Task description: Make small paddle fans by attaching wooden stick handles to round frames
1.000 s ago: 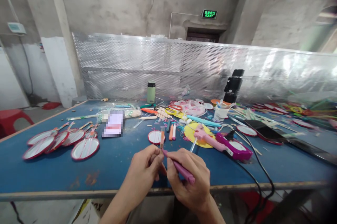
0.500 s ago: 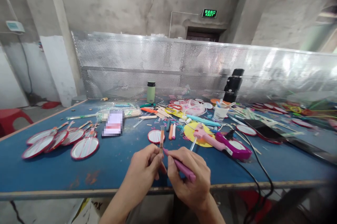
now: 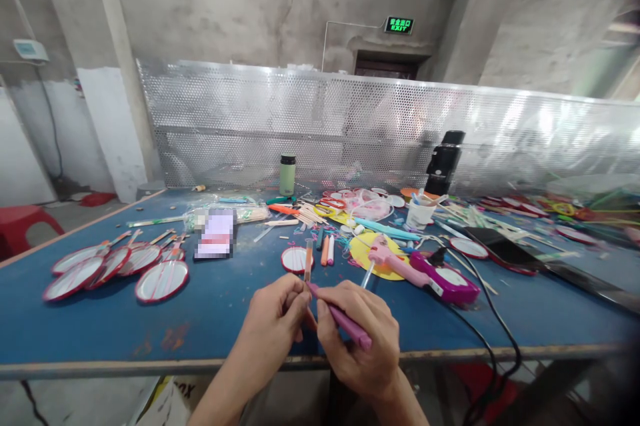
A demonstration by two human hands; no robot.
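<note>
Two hands (image 3: pixel 320 333) grip stick (image 3: pixel 309 261) (upright), marker (image 3: pixel 345 321).

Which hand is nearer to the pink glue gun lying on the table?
The right hand. It sits just below-left of the pink glue gun, gripping a purple pen. The left hand is farther left, pinching a wooden stick.

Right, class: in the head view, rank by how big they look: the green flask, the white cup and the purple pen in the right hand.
1. purple pen, though it is nearest the camera
2. green flask
3. white cup, smallest
</note>
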